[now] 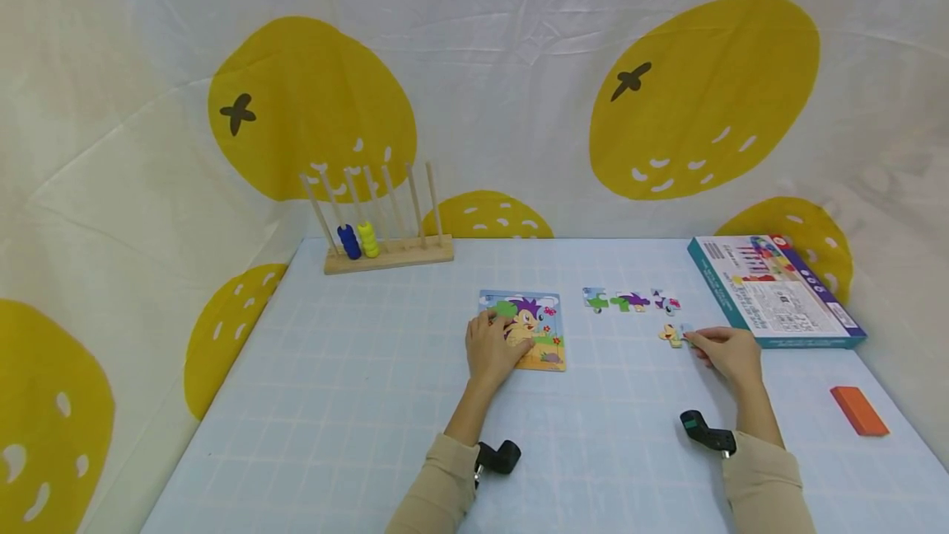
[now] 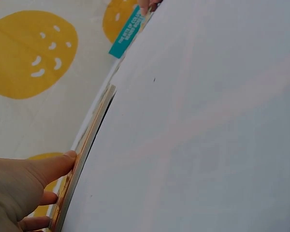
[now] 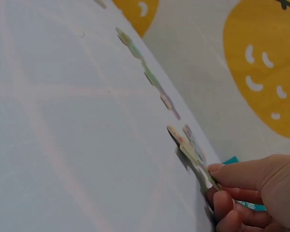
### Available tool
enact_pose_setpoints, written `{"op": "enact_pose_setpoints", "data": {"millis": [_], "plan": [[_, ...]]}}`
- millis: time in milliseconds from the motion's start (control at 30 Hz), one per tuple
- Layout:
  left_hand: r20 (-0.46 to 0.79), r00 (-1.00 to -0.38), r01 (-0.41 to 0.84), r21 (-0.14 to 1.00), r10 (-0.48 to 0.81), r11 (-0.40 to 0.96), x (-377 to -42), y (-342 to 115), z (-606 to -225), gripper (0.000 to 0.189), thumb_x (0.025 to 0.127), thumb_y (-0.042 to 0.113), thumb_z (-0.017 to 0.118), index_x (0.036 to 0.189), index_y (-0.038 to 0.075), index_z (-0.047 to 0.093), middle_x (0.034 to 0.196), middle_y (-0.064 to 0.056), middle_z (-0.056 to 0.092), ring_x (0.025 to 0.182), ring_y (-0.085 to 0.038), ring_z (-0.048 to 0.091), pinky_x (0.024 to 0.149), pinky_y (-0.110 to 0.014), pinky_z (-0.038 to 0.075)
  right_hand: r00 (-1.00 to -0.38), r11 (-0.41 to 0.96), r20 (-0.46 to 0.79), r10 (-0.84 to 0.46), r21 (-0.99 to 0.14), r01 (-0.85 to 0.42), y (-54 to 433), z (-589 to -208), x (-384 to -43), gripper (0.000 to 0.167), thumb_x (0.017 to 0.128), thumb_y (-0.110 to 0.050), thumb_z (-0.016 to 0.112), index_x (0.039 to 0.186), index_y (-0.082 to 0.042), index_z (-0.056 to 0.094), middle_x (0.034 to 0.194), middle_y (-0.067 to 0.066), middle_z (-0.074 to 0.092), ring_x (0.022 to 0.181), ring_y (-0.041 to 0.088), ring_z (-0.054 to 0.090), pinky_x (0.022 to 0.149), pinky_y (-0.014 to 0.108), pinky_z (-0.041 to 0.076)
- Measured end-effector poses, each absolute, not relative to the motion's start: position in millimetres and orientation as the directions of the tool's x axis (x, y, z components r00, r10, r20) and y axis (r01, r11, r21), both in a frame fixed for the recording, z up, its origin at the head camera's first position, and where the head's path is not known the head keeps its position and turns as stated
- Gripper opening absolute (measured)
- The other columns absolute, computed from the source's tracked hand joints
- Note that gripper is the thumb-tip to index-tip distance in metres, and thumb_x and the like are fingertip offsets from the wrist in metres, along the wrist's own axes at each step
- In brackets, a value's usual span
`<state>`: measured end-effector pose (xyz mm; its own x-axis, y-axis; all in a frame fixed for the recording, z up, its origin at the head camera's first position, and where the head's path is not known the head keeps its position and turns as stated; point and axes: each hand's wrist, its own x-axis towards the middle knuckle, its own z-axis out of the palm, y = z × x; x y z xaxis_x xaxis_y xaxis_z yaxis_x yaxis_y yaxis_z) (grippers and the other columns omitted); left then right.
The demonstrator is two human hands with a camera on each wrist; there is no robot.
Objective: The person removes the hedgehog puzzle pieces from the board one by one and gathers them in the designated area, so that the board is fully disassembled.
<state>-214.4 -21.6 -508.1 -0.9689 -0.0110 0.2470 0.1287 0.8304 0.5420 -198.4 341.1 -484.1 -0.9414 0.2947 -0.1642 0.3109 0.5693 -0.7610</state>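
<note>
My left hand (image 1: pixel 489 348) rests on a square picture puzzle (image 1: pixel 552 328) with a purple-haired hedgehog on it, thumb and fingers spread over its left half. In the left wrist view the thumb (image 2: pixel 58 166) touches the top of the puzzle, seen edge-on. Farther right, my right hand (image 1: pixel 730 353) pinches a jigsaw piece (image 1: pixel 685 330) between thumb and fingertips, beside a yellow face on the pieces (image 1: pixel 670 334). The right wrist view shows a yellowish piece (image 3: pixel 181 140) reaching out from the fingertips, tilted, with a shadow under it. Several loose jigsaw pieces (image 1: pixel 630 302) lie in a row just behind.
A wooden peg rack (image 1: pixel 404 254) with blue beads (image 1: pixel 348 242) and yellow beads (image 1: pixel 368 240) stands at the back left. On the right lies a flat teal-edged box (image 1: pixel 786 295), close to my right hand. An orange block (image 1: pixel 860 411) sits near the table's right edge.
</note>
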Motion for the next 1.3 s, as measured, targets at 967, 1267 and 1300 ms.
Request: {"op": "enact_pose_setpoints", "data": {"millis": [967, 1267, 1300], "plan": [[0.256, -0.967, 0.132, 0.529, -0.01, 0.838, -213.3, -22.3, -506.1, 0.049, 0.075, 0.045, 0.074, 0.109, 0.01, 0.068, 0.127, -0.011, 0.052, 0.115, -0.028, 0.045, 0.104, -0.044, 0.032, -0.934, 0.604, -0.149, 0.324, -0.728, 0.326, 338.6, -483.7, -194.4, 0.048, 0.089, -0.036, 0.063, 0.101, 0.011, 0.064, 0.064, -0.001, 0.058, 0.059, 0.012, 0.05, 0.048, 0.021, 0.043], [0.254, -0.967, 0.13, 0.527, -0.01, 0.84, -212.4, -22.3, -505.5, 0.049, 0.076, 0.046, 0.073, 0.109, 0.01, 0.068, 0.127, -0.011, 0.052, 0.115, -0.029, 0.045, 0.103, -0.044, 0.033, -0.939, 0.598, -0.145, 0.311, -0.739, 0.312, 340.3, -486.3, -194.1, 0.047, 0.09, -0.034, 0.061, 0.104, 0.011, 0.062, 0.065, -0.002, 0.059, 0.058, 0.01, 0.052, 0.049, 0.021, 0.045], [0.258, -0.966, 0.133, 0.526, -0.009, 0.84, -212.3, -22.3, -505.6, 0.049, 0.076, 0.046, 0.073, 0.109, 0.01, 0.068, 0.127, -0.011, 0.052, 0.114, -0.029, 0.045, 0.103, -0.045, 0.033, -0.939, 0.596, -0.145, 0.313, -0.739, 0.313, 340.4, -486.5, -194.0, 0.048, 0.09, -0.034, 0.061, 0.105, 0.011, 0.062, 0.066, -0.001, 0.059, 0.059, 0.01, 0.052, 0.049, 0.021, 0.046]]}}
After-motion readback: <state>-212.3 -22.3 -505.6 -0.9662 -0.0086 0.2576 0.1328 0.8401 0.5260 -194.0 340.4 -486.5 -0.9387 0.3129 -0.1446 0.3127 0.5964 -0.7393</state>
